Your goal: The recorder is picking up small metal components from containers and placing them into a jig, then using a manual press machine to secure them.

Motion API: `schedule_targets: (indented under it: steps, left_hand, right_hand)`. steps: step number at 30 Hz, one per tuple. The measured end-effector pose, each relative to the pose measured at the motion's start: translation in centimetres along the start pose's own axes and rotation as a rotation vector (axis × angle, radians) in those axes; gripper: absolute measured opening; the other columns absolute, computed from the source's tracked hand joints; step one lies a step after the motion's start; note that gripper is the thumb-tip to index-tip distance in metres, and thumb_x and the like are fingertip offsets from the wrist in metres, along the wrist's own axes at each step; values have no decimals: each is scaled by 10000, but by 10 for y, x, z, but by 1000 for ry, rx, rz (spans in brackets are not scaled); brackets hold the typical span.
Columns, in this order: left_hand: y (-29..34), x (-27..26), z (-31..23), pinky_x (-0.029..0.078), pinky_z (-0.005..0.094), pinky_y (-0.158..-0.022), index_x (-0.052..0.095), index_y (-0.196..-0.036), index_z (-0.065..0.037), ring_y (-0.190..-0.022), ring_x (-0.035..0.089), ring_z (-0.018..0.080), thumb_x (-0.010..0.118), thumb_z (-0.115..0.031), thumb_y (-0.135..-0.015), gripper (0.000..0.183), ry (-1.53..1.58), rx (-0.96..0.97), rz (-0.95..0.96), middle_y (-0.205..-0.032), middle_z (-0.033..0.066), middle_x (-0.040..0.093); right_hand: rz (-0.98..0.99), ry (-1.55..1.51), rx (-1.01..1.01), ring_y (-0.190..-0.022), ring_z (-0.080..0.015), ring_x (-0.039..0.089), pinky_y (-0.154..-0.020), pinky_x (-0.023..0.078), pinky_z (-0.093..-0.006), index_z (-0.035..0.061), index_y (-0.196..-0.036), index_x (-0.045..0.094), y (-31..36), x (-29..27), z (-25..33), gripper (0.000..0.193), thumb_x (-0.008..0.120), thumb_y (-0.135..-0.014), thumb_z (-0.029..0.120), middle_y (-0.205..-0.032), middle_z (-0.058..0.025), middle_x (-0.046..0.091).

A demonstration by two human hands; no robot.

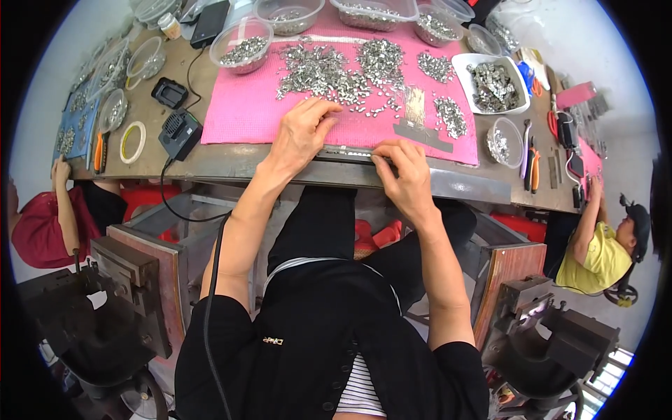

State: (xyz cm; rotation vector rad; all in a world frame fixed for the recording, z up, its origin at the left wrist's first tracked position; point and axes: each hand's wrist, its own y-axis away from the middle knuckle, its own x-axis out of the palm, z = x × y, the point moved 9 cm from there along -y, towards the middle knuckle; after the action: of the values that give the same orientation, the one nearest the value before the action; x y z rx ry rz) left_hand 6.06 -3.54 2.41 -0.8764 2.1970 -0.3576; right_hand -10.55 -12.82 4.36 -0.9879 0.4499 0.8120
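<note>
A narrow metal strip (348, 152) carrying a row of small shiny pieces lies along the table's front edge, between my two hands. My right hand (407, 175) has its thumb and fingers closed on the strip's right end. Over the left end is my left hand (297, 136), its fingers bent and the thumb apart from the index finger; no held piece shows. Just beyond, on a pink mat (241, 112), lie loose heaps of small metal pieces (322, 72). A grey flat bar (423, 138) and a bundle of thin pale strips (414, 106) rest right of them.
Clear plastic tubs (241, 47) of metal parts line the back, with a white tray (491, 84) at the right. A black charger (180, 133) with a cable stands left. Orange-handled pliers (535, 168) lie right. Other people work at left (52, 220) and right (595, 252).
</note>
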Motion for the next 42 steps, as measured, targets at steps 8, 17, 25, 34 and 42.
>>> schedule_targets:
  steps: [8,17,25,34,42]
  left_hand:
    - [1,-1,-1,525,401,-788,706,-991,-30,-873,650,313,692,-12,-857,136,-59,65,16,-912,119,689]
    - [5,-25,5,533,388,-755,727,-1010,-41,-848,663,298,670,8,-890,142,-112,43,-115,-925,107,732]
    - [10,-29,7,540,393,-752,719,-1032,-31,-845,665,314,666,23,-890,161,-95,33,-166,-928,126,710]
    - [3,-29,12,540,387,-751,717,-1037,-34,-855,666,307,654,41,-885,181,-109,20,-185,-920,125,695]
    - [-7,-50,43,537,384,-782,736,-1022,-51,-900,662,298,645,50,-891,189,-147,-83,-246,-996,121,695]
  right_hand:
    - [58,31,120,-816,-292,633,-784,450,-416,67,-958,724,-51,15,-53,83,719,-884,104,-854,-86,650]
    - [155,-85,101,-779,-282,655,-672,498,-380,32,-987,742,-67,32,-34,112,717,-888,78,-877,-127,673]
    - [237,-118,16,-822,-332,651,-726,506,-425,28,-983,749,-72,54,-19,121,705,-885,86,-865,-148,665]
    - [170,220,-107,-851,-306,662,-787,489,-437,41,-855,713,-71,75,-5,108,734,-853,147,-871,-121,669]
    - [124,-163,183,-751,-284,690,-696,532,-385,-20,-907,674,-45,-2,-27,113,718,-876,79,-825,-155,699]
